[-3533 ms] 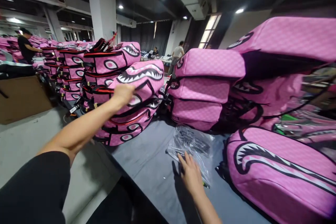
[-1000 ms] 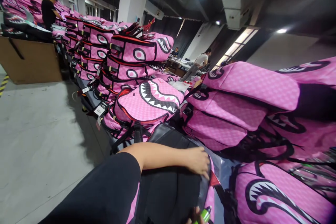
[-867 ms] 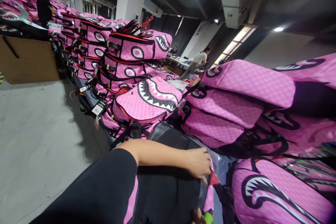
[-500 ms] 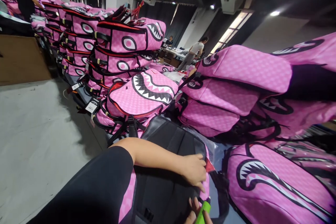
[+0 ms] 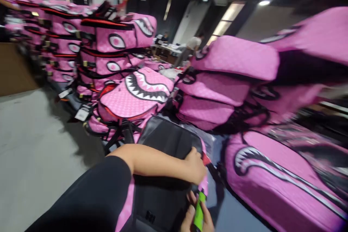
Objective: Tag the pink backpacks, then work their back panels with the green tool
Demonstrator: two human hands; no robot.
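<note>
A pink backpack (image 5: 170, 136) lies with its black padded back panel facing up in front of me. My left arm reaches across it, and my left hand (image 5: 196, 166) is closed on its right side edge, by a small red patch (image 5: 206, 159). Just below, my right hand (image 5: 187, 215) grips a slim bright green tool (image 5: 199, 212) with dark ends; its exact kind is unclear. The tool's upper end is at the pink side of the bag. A black strap (image 5: 217, 185) hangs off to the right.
Another pink backpack with a shark mouth (image 5: 272, 166) lies at right. Beyond stand stacked pink backpacks (image 5: 116, 41), more stacks (image 5: 228, 79) and a tagged one (image 5: 144, 90). A cardboard box (image 5: 16, 69) stands at far left. A person (image 5: 187, 49) is in the background.
The view has swung to the right, so the surroundings sit further left. My left hand stays at the bag's edge; the green tool is now more upright and shows more.
</note>
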